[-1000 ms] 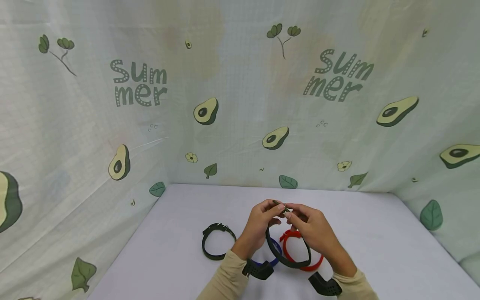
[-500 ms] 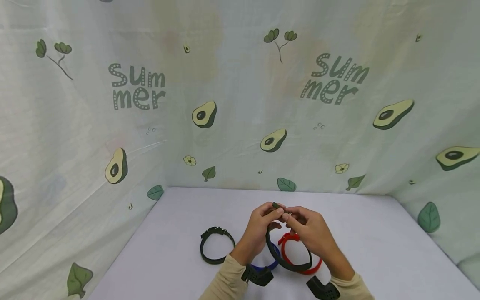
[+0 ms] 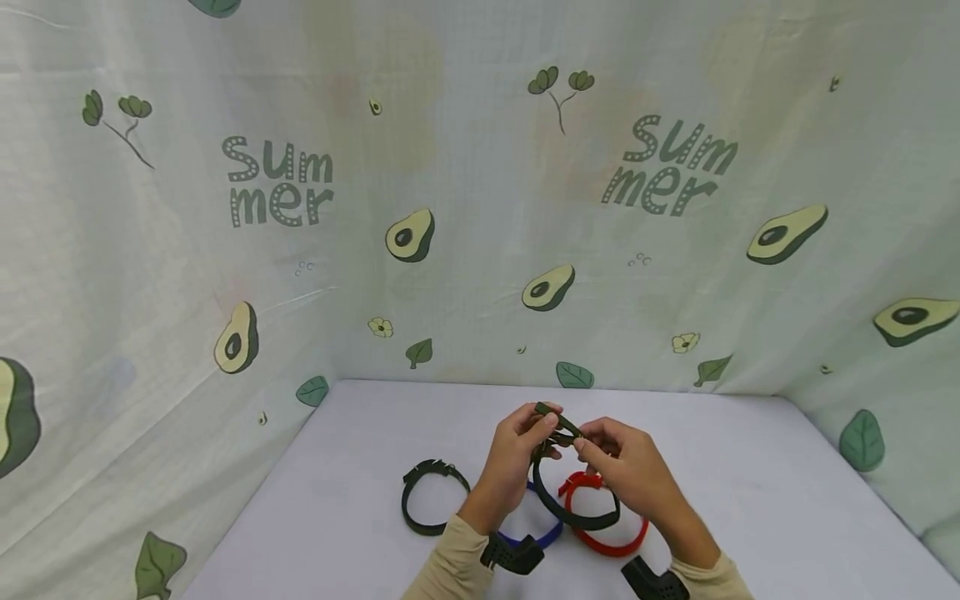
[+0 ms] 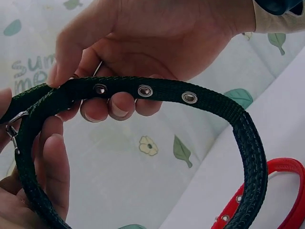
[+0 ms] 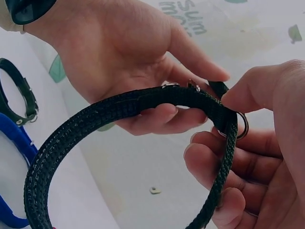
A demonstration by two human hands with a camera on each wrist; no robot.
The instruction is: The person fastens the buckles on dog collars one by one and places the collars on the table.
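Observation:
In the head view, a dark green dog collar (image 3: 581, 521) hangs as a loop between both hands. My left hand (image 3: 512, 467) pinches its upper part, where the strap end sticks up past the thumb. My right hand (image 3: 630, 467) pinches the strap just to the right. The left wrist view has a silver buckle (image 4: 13, 133) beside the left fingertips and several metal eyelets (image 4: 145, 90) along the strap under the right hand. A metal ring (image 5: 244, 126) shows by the right thumb in the right wrist view.
On the white table (image 3: 360, 433) lie a second dark green collar (image 3: 408, 508) at left, a blue collar (image 3: 551, 536) below the hands and a red collar (image 3: 611, 550) to its right. A printed curtain (image 3: 465, 317) stands behind.
The hands have drawn slightly apart, and more of the strap end shows above the left thumb. A small strap gap now shows between the hands. The head view has tilted slightly up.

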